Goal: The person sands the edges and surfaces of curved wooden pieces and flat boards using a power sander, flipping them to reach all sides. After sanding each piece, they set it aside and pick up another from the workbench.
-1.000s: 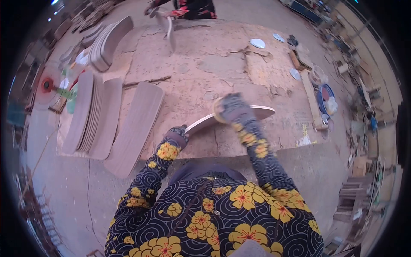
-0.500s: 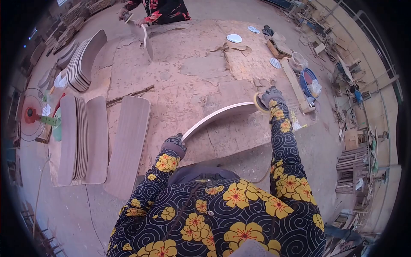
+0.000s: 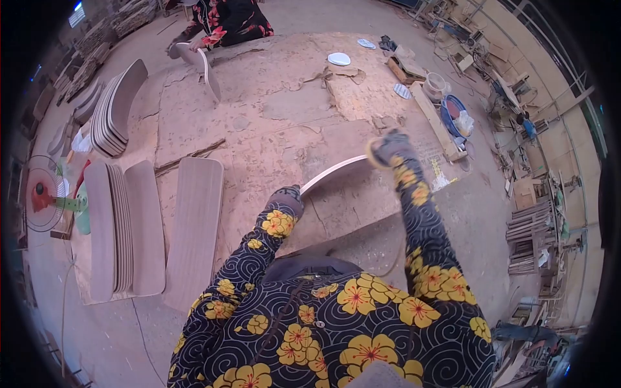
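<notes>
A curved plywood panel (image 3: 343, 170) stands on its long edge near the front of the worktable (image 3: 259, 139), its pale layered edge facing up. My gloved left hand (image 3: 286, 198) is closed around its near left end. At the panel's far right end, my gloved right hand (image 3: 392, 147) grips a round tan pad (image 3: 372, 154) that looks like a sanding pad. The pad is against or very near the panel's edge; blur hides the exact contact. The fingers of the right hand are partly smeared by motion.
Curved panels stand in a row (image 3: 119, 229) at left, beside a single panel (image 3: 194, 226). Another stack (image 3: 116, 110) lies farther back. A fan (image 3: 44, 194) is at far left. Across the table a co-worker (image 3: 233, 22) holds a curved panel (image 3: 206, 71). A blue basin (image 3: 453, 116) sits right.
My right hand and the round pad have moved left. My left hand has shifted right and slightly up with the panel's end. The co-worker's hands have moved lower on their panel.
</notes>
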Tool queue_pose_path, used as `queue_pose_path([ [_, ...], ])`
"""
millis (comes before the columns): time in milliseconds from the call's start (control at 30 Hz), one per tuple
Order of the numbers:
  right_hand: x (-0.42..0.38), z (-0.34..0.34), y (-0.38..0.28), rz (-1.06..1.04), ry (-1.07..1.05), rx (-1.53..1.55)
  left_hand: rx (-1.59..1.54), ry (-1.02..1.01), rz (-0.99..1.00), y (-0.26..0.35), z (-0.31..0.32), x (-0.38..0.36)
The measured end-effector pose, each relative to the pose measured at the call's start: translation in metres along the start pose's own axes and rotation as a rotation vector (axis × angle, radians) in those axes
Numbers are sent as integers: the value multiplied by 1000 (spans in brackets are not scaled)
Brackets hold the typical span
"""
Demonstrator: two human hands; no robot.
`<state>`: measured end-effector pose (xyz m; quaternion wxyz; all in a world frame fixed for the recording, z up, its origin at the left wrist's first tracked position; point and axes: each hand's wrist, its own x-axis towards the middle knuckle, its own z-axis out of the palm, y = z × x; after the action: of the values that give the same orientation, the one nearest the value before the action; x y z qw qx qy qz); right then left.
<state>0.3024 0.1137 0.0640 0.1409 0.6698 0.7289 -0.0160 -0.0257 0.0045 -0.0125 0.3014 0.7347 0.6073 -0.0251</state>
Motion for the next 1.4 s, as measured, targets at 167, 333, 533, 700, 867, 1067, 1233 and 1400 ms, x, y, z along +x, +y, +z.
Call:
queue_pose_path([
  [167,-8,-9,33,121,-74,40,-19,18,3,6,2,-3],
  [333,-32,-25,-100,-200,13,121,-22,107,44,10,15,-15],
  [533,41,42,-26,-250,-58,-134,13,60,-18,16,24,-14],
  [700,40,46,71,-49,-163,-179,-19,95,-4,17,32,-15],
  [867,-8,13,-48,-235,19,115,5,101,-20,24,37,-18],
  [1067,-52,-6,-104,-338,-19,238,21,114,-41,30,44,-23],
  [1233,0,39,54,-42,13,46,29,135,-39,30,49,-26],
  [1400,-11,59,68,-63,55,10,56,153,-29,29,55,-33],
])
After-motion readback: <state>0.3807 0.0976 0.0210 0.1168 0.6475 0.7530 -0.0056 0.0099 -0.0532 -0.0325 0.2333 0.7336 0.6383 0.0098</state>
